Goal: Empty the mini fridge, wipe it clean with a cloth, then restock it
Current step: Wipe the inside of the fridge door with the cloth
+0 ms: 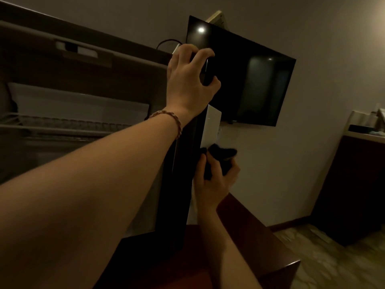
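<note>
Here, a tilted head-camera view shows a person working at an open mini fridge (62,113) in a dim room. The fridge door (183,174) is the landmark: it is swung open and seen edge-on, a dark slab running up the middle of the picture.

The left hand (191,78) reaches across from the lower left, a braided bracelet (168,117) on its wrist, and grips the top corner of the door, fingers curled over its edge as if to steady it. The right hand (214,178) comes up from below, just right of the door's edge and lower down. It clutches a dark cloth (223,157), bunched in the fingers and held against or very close to the door's pale inner edge; whether it actually touches is hard to tell.

To the left of the door lies the fridge interior. A wire shelf (68,122) and the pale walls around it appear to hold nothing, though the light is poor and the lower part is hidden behind the left arm.

To the right of the door, a switched-off television (250,80) hangs on the wall. Farther right stands a dark cabinet (354,184).

Judging from this, the emptying looks done and the wiping is under way, now at the door. Restocking is still to come; no drinks or food items are in view anywhere.
</note>
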